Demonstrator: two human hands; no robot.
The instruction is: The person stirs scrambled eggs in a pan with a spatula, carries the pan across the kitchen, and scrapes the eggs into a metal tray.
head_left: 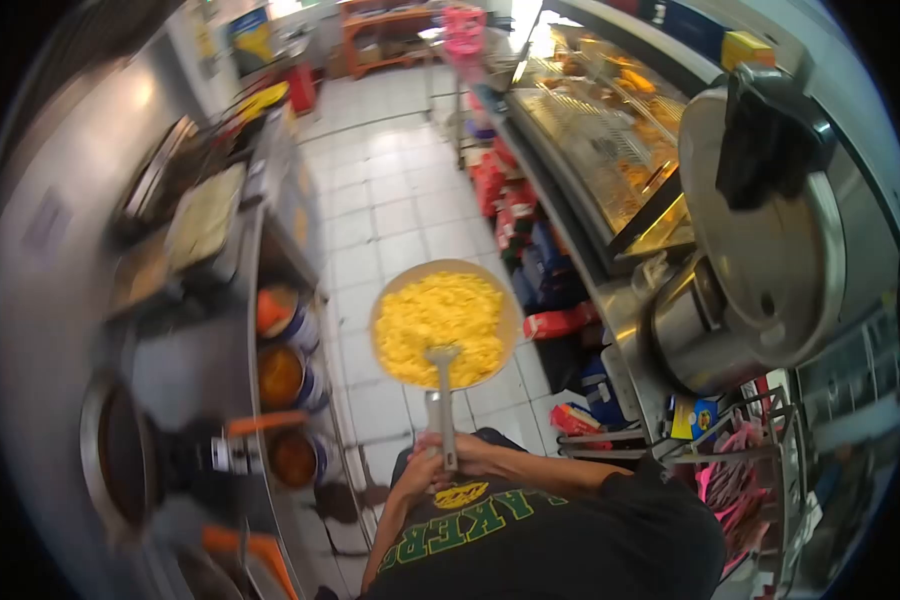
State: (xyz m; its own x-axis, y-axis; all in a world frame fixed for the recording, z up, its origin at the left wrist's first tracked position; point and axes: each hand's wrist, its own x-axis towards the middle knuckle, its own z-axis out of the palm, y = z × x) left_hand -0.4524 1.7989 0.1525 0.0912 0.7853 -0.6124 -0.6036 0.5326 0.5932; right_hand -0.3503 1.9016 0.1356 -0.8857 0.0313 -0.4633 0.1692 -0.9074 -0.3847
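In front of my body is a frying pan (511, 325) with a pale rim, full of yellow scrambled eggs (440, 312). Its handle points back at me, and both hands are closed together at that end. My left hand (425, 474) is at the left of the handle, and my right hand (475, 452) wraps it from the right. A grey metal spatula (446, 400) rests with its head in the eggs, its shaft running back over the pan handle to my hands. The fingers overlap, so which of them press on the spatula is hidden.
A tiled floor aisle (370, 220) runs ahead. On the right are a glass food display (600, 120), a large steel pot (705, 330) and a big upright lid (760, 240). The left counter (185, 375) has trays above and several tins (295, 385) below.
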